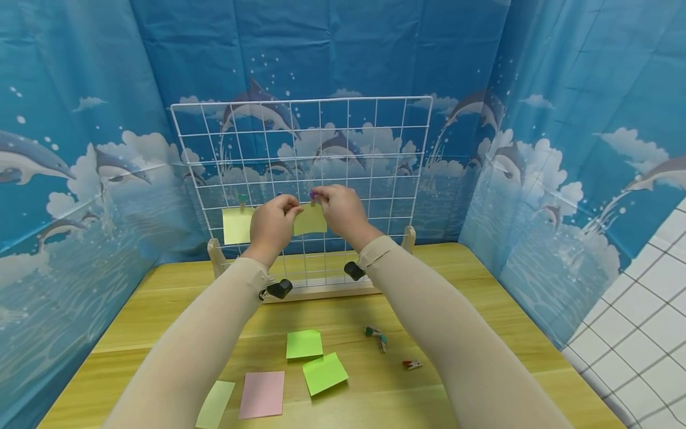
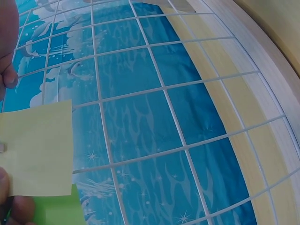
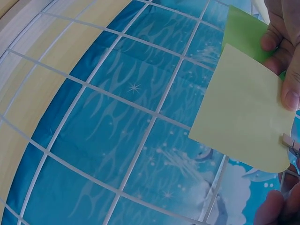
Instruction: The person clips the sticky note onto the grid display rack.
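Yellow note (image 1: pixel 309 221), one: midway between side edges of the wire grid (image 1: pixel 304 100), nearer its bottom edge.
Left hand (image 1: pixel 274 225) pinches its upper-left corner; right hand (image 1: pixel 345 211), the purple peg (image 1: pixel 313 195) at its top. Should the peg miss the wire, we judge the note could drop. Green note (image 3: pixel 243 33) crowds leftward; we see room toward the grid's right edge.

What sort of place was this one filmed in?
Probably a staged indoor tabletop set, though the wider room is hidden. A dolphin-print curtain closes off the back and sides, a wood-grain table fills the space, and a white wire grid stands on it.
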Demonstrator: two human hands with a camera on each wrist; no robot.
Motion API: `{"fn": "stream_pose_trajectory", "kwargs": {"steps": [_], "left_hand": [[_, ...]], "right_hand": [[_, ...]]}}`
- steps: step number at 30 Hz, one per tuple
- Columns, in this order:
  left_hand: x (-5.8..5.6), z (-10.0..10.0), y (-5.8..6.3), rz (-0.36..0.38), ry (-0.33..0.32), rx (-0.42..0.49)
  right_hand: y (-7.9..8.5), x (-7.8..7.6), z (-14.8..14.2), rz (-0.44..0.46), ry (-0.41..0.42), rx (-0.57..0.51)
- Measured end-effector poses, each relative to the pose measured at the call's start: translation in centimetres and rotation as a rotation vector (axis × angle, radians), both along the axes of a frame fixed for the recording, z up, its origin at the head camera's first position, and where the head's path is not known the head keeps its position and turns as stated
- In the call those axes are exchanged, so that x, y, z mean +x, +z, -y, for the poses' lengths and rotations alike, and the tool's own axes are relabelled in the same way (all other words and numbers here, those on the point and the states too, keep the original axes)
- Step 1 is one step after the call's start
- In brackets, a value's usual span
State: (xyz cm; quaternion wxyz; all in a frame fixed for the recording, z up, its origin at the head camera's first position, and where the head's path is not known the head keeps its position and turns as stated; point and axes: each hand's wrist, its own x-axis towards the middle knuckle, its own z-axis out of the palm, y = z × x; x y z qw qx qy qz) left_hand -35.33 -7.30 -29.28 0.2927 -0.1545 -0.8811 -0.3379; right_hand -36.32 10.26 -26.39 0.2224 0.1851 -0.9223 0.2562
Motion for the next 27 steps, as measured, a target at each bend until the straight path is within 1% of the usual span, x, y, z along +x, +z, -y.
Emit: {"fn": "stream_pose_trajectory", "kwargs": {"steps": [5,15,19,27], "left_hand": [[-0.11,0.02,-0.07,-0.01,0.001,0.004],[-0.47,0.14,-0.27,-0.031,0.004,0.009],[-0.49,0.16,-0.27,-0.025,0.005,0.013],[-0.44,0.08,-0.28,-0.01,0.009,0.019]], "right_hand": [[0.0,0.01,0.12,-0.015,-0.017,0.04],[0.2,0.02,0.21,-0.052,-0.014,0.124],[0.31,0.02,0.16,-0.055,-0.007,0.138],[0.2,-0.03,0.03,-0.093,0.002,0.165]]}}
